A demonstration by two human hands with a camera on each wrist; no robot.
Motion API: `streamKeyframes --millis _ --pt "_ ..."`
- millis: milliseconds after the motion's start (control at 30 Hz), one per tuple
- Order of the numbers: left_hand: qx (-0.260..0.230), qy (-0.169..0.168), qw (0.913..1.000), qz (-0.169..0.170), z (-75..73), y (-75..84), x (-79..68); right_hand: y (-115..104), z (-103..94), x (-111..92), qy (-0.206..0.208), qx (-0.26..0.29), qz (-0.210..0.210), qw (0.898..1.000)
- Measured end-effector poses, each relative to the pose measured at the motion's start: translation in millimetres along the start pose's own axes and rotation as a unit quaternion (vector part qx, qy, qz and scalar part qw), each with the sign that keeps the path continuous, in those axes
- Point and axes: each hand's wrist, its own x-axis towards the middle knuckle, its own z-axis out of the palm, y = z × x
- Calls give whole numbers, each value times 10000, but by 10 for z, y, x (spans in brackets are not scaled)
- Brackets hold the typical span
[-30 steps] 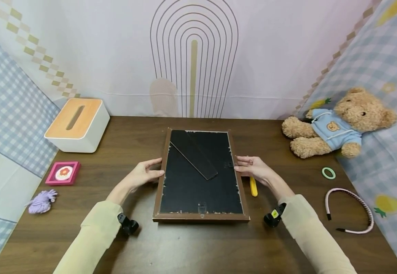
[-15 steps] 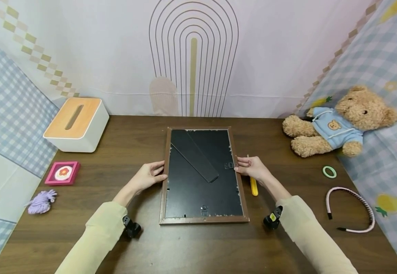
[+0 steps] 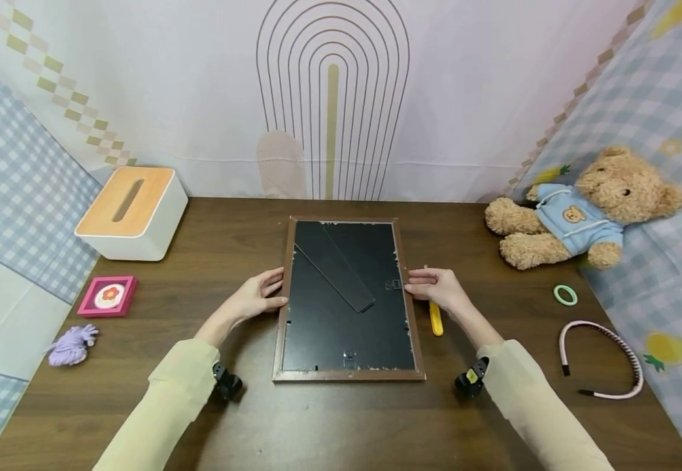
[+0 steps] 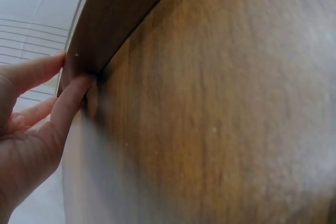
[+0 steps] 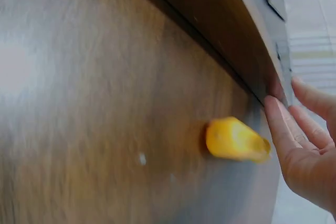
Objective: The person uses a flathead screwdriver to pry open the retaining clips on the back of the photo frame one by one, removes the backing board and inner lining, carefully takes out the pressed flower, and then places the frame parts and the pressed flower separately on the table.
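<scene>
Backdrop [image 3: 199, 78]: pale printed cloth spanned the upper part of the view.
Desk [image 3: 341, 425]: brown wood-grain surface occupied the lower part.
Tissue box [image 3: 140, 226]: stood at left of view, well apart from the hands.
Left hand [image 3: 252, 297]: palm inward, fingers extended; fingertips contacted the side edge without wrapping it. Uneven push from this side would probably have skewed the load.
Picture frame [image 3: 323, 333]: lay back-up, flat on the desk at centre of view. Lifting on side pressure alone risked a slip, the edges being smooth.
Support leg [image 3: 341, 268]: lay diagonally against the backing; a snag could have swung it out.
Right hand [image 3: 443, 289]: mirrored pose at the opposite edge; straight fingers touched, with no clenching.
Yellow handle [image 3: 436, 320]: lay just beside the right edge, partly covered by the right hand; sideways travel could have struck it.
Teddy bear [image 3: 579, 219]: reclined at right of view.
</scene>
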Motion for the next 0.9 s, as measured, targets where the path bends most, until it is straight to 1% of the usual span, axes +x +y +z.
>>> streamKeyframes --millis 100,167,233,300,400,500,633,733,767,833,900 --pt "-87 -46 10000 -5 2 -7 3 8 -126 -52 196 66 -31 9998" --pt "-71 -57 10000 -7 2 -8 1 26 -214 -98 404 -187 17 9990" --pt "-46 -55 10000 -32 2 -8 -4 58 -284 -150 562 -502 153 9970" --pt "-26 -54 10000 -45 2 -15 -7 107 -322 -197 581 -869 324 9940" --pt "-7 -61 10000 -19 -1 -21 -15 176 -316 -255 363 -1331 604 9886" --pt "-23 -35 10000 36 -9 -15 -20 190 -261 -292 248 -1798 734 9806" --pt "12 -7 10000 78 -15 -14 -33 150 -177 -313 436 -2503 785 9640" --pt "49 -25 9999 134 -14 -14 -43 134 -166 -313 516 -2812 768 9552" --pt "29 -31 9999 127 -12 -15 -44 138 -177 -312 546 -2836 736 9546" --pt "22 -62 9999 137 -8 -13 -46 158 -216 -306 607 -2717 673 9581" --pt "67 -80 9998 147 -5 -14 -42 177 -271 -299 762 -2520 573 9630"
